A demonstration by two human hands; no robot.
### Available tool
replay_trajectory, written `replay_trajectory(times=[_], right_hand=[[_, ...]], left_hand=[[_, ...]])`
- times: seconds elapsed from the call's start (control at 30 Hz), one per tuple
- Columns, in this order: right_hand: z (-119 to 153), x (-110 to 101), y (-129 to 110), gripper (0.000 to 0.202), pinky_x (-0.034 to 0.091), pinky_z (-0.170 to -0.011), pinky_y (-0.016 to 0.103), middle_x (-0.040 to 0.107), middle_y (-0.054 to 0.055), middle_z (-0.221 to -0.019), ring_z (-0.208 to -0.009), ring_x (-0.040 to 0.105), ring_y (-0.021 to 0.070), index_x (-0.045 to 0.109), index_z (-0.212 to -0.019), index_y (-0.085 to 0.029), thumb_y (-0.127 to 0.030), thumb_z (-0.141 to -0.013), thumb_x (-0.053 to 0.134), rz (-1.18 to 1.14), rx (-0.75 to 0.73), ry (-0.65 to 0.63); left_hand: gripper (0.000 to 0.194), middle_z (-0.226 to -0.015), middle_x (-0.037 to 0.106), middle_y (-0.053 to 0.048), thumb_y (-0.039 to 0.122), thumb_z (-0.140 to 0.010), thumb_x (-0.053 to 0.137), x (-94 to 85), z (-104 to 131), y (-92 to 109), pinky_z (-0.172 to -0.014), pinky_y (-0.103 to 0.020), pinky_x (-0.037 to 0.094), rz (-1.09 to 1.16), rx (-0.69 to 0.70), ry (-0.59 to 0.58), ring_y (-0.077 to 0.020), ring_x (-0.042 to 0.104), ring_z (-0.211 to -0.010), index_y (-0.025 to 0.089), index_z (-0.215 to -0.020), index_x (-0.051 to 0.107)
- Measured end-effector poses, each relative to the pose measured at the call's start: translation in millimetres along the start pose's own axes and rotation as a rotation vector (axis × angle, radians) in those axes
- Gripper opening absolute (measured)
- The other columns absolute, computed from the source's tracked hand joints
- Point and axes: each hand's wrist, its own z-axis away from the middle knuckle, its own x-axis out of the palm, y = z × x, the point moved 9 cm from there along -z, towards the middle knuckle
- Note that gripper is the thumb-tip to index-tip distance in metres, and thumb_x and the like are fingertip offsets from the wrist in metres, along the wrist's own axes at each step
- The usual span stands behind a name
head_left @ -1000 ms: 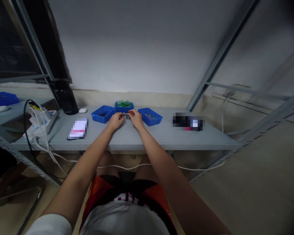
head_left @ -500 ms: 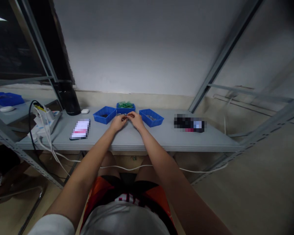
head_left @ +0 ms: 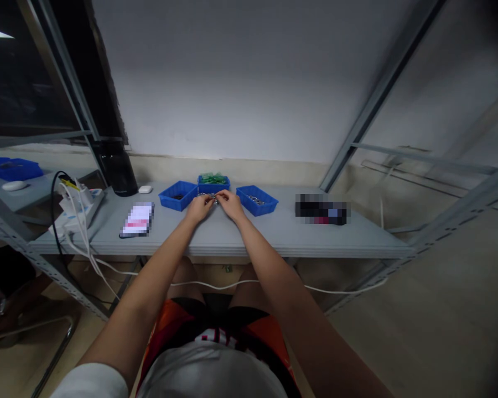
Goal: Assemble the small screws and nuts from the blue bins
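Observation:
My left hand (head_left: 201,208) and my right hand (head_left: 229,203) meet over the middle of the shelf, fingertips pinched close together. Whatever lies between the fingers is too small to name. Just behind the fingertips is a patch of small shiny metal pieces (head_left: 206,195), partly covered by my hands. A blue bin (head_left: 177,205) with dark small parts stands left of my left hand. To the right of my right hand, another blue bin (head_left: 268,208) holds small silvery parts. Behind my hands, a third blue bin (head_left: 213,188) carries green pieces (head_left: 213,178).
On the left are a phone (head_left: 137,219), a white case (head_left: 145,189), a black bottle (head_left: 118,170) and a power strip (head_left: 78,213) with cables. A dark blurred-out object (head_left: 321,210) lies on the right. Metal uprights (head_left: 371,105) frame the grey shelf (head_left: 282,237).
Both hands stay in nearly the same place, with only slight movement at the fingertips. The bins and other objects have not moved.

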Motion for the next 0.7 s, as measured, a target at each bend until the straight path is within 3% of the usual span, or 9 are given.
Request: replay_trajectory(times=[0.13,0.7], right_hand=[[-2.3,-3.9,10.6,0.021,0.045,-0.081,0.028,0.069,0.006,-0.090,-0.084,0.062,0.0161,0.067,-0.093,-0.015,-0.024,-0.082,0.051,0.040,0.046,0.052],[-0.8,17.5,9.5,0.018,0.043,-0.076,0.027,0.068,0.004,-0.084,-0.076,0.058,0.0152,0.067,-0.087,-0.017,-0.026,-0.080,0.052,-0.024,-0.038,-0.133]], left_hand=[[0.025,-0.099,0.070,-0.010,0.026,-0.086,0.049,-1.9,-0.4,1.0,-0.083,-0.029,0.046,0.001,0.011,0.022,-0.0209,0.063,-0.089,0.015,-0.096,0.069],[0.023,-0.099,0.070,-0.010,0.025,-0.085,0.053,-10.4,-5.2,-3.9,-0.084,-0.029,0.047,0.038,0.036,0.128,-0.0195,0.062,-0.090,0.014,-0.097,0.070]])
